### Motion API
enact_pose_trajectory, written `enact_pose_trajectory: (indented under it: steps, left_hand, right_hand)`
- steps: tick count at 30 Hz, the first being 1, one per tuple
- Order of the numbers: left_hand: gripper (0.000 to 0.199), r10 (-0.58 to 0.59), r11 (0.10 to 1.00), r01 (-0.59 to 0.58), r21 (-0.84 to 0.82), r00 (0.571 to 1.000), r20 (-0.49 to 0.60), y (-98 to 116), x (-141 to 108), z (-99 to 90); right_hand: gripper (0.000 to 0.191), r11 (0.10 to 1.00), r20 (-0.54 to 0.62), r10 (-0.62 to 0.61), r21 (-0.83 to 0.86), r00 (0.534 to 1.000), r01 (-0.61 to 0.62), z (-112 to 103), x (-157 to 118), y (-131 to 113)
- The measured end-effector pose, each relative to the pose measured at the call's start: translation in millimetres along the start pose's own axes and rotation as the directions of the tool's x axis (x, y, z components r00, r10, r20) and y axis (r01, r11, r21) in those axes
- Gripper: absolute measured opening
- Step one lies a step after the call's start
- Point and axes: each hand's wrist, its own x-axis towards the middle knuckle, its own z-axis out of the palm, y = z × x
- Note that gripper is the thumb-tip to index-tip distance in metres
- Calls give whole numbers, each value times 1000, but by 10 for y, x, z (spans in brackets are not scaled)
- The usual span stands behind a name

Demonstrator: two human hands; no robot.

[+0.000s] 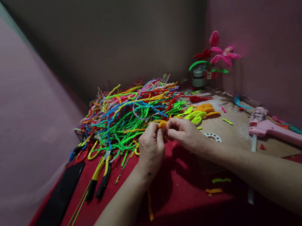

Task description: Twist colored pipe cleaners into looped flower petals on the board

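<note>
Both of my hands meet above the red cloth, in front of a large pile of colourful fuzzy stems [128, 108]. An orange fuzzy piece [162, 124] is pinched between them. My left hand [151, 146] has its fingers curled and its thumb up against the piece. From the right, my right hand [185, 132] grips the same piece with thumb and forefinger. Yellow-green petal shapes [195, 115] and orange petal shapes [205, 109] lie just beyond my right hand. An orange strip [150, 204] hangs or lies below my left wrist; its upper end is hidden.
Pliers with yellow-black handles [103, 173] and a black flat object [58, 199] lie at the left. At the right, a pink glue gun [282, 131] rests on a board [241, 131]. Pink fuzzy flowers [225, 56] stand behind, beside a grey container [198, 78].
</note>
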Motion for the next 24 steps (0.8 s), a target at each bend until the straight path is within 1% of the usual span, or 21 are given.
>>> enact_pose_trajectory:
  steps: [2,6,8,11,13,15,16,18,20,22,24]
  left_hand:
    - [16,9,1000,-9,13,1000,1,5,-1,-2]
    - [15,30,996,-30,86,1000,0,12,-15,7]
    - [14,56,992,-54,114,998,-16,13,-26,20]
    - [13,90,988,-85,128,995,-31,13,-39,38]
    - [14,65,993,-62,102,998,-27,15,-37,40]
    - [14,-15,1000,15,-1,1000,-11,19,-19,23]
    - [15,-77,994,77,-84,997,7,22,-4,7]
    - [15,-214,940,225,-258,974,72,31,39,-36]
    - [16,-291,872,319,-372,948,132,40,86,-84]
    - [15,-292,851,326,-412,945,146,45,125,-121]
    - [13,-273,844,314,-435,950,154,46,146,-142]
  right_hand:
    - [8,999,-18,-16,-44,1000,15,2,-5,-6]
    - [12,966,-74,-62,-255,995,41,22,-21,-40]
    - [13,927,-88,-96,-371,991,57,39,-34,-47]
    - [11,842,-79,-197,-525,977,127,67,-61,-25]
    - [8,790,-59,-261,-586,964,178,78,-74,0]
    - [9,772,-44,-292,-600,955,208,74,-74,13]
    - [9,783,-44,-297,-584,954,217,66,-67,12]
    - [10,844,-61,-275,-493,959,211,40,-42,-1]
    - [10,933,-52,-184,-324,982,157,9,-13,-20]
    - [11,991,10,-50,-122,999,51,-15,10,-28]
    - [12,999,67,40,25,997,-42,-26,22,-20]
